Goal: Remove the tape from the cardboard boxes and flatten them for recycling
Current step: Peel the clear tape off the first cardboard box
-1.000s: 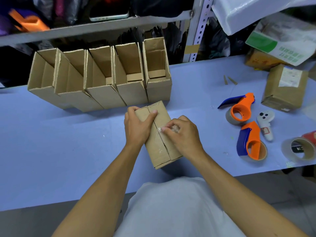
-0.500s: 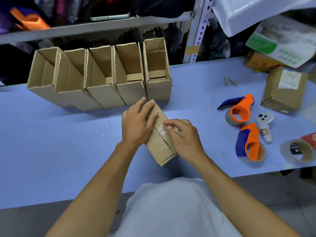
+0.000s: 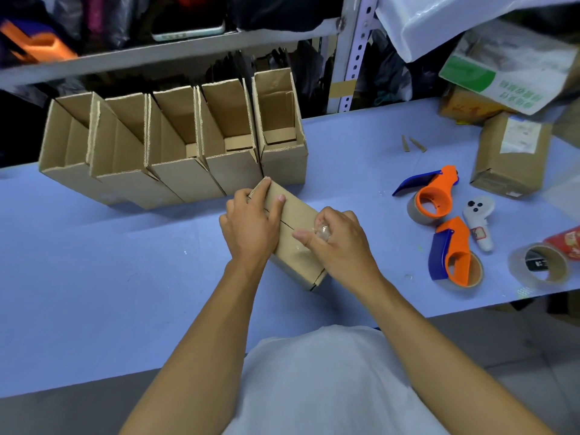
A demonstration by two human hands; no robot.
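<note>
On table | box runs far-left to near-right | left hand presses it | right hand pinches tape

On the blue table, the left hand presses flat on a small cardboard box. The right hand pinches crumpled clear tape at the box's 4 o'clock side. Five opened boxes stand at 11 o'clock.

Both forearms reached forward, bare, converging over the box. Left hand lay flat on its top, fingers straight, thumb spread along the seam. Right hand at the box's near right edge, fingers curled, pinching a wad of clear tape.
</note>
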